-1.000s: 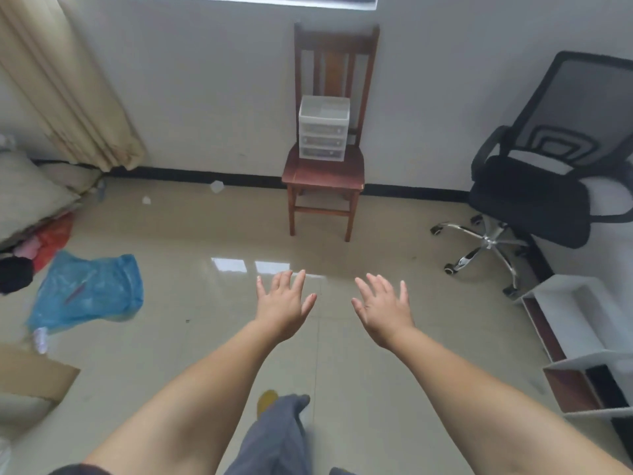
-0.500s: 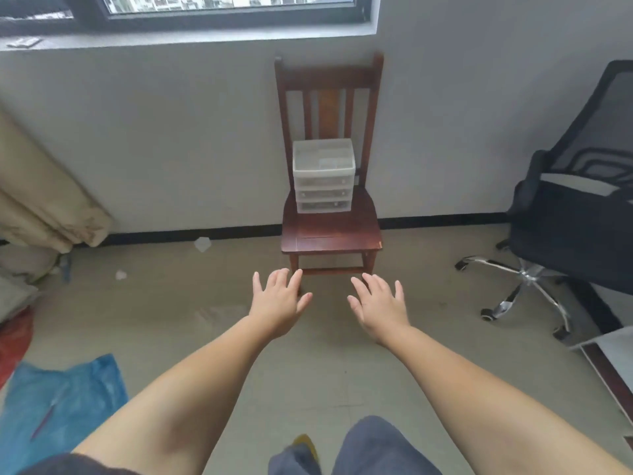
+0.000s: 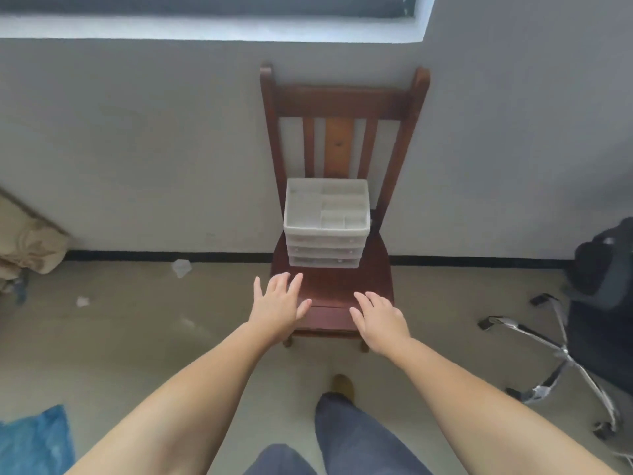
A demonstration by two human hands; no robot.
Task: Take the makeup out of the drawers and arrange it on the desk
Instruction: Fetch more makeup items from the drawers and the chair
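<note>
Drawers on chair now much closer vs 1s ago; left hand & right hand spread wide, empty, reach starting.

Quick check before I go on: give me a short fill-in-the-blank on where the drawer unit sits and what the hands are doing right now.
1. The white drawer unit sits on the seat of a wooden ____.
2. Its front shows ____ drawers, all pushed in.
3. The left hand and the right hand are both ____, holding nothing.
4. The black office chair stands on the person's ____ side.

Missing words: chair; three; open; right
</note>
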